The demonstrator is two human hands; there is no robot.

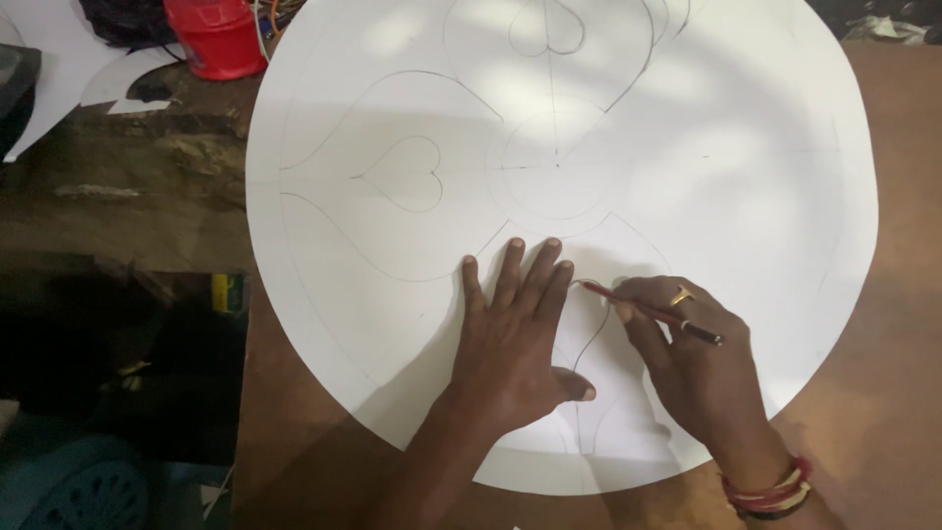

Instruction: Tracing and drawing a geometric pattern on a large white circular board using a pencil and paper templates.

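Item, one round white board (746,196); lies flat on a brown table (883,393); fills most of the view; its far edge runs out of frame at the top; pencilled on it are heart outlines, curved petal lines, a central circle and straight lines crossing at the middle.

Item, left hand (510,334); pressed palm down on the near part of the board; fingers spread and pointing away from the person, thumb out to the right; holds nothing, simply flat on the sheet.

Item, right hand (687,363); just beside the left hand, to its right; fingers closed around a red pencil (650,313); a gold ring on one finger; red and pale bangles (775,491) at the wrist.

Pencil; red shaft with a dark rear end; tilted, its tip pointing left and touching the board close to the left hand's fingertips, at the top of a curved line that runs down between the two hands.

Item, red bucket (218,34); at the upper left, beyond the board's edge, on a dark cluttered surface; well apart from both hands.

Item, white paper scraps (59,49); upper left corner, beside the bucket.

Item, blue round thing (78,486); lower left, in shadow; what it is cannot be told.
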